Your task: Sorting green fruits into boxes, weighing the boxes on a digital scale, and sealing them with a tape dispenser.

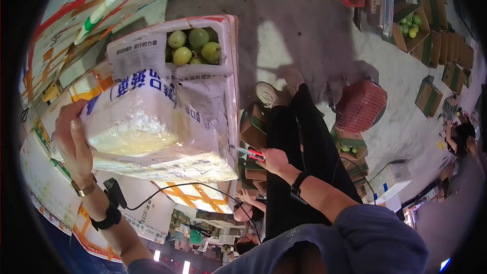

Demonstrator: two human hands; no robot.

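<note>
My left hand point(74, 140) grips the outer edge of a clear plastic-wrapped white block point(129, 121), perhaps a foam box lid, tilted over an open white foam box point(233, 83). Printed newspaper point(133, 53) lies in the box, and round green fruits point(198, 38) show in one corner. In my right hand point(274, 160) is a small cutting tool with red handles point(255, 154), its pale blades pointing at the near side of the box rim. Whether the blades touch the rim cannot be told.
Stacked foam boxes with orange tape point(198, 194) stand beneath and beside the open one. Cardboard cartons point(428, 97), some with green fruit, line the floor. A stool with a red woven cover point(361, 106) stands near my legs. A black cable point(171, 186) crosses below. Other people work nearby.
</note>
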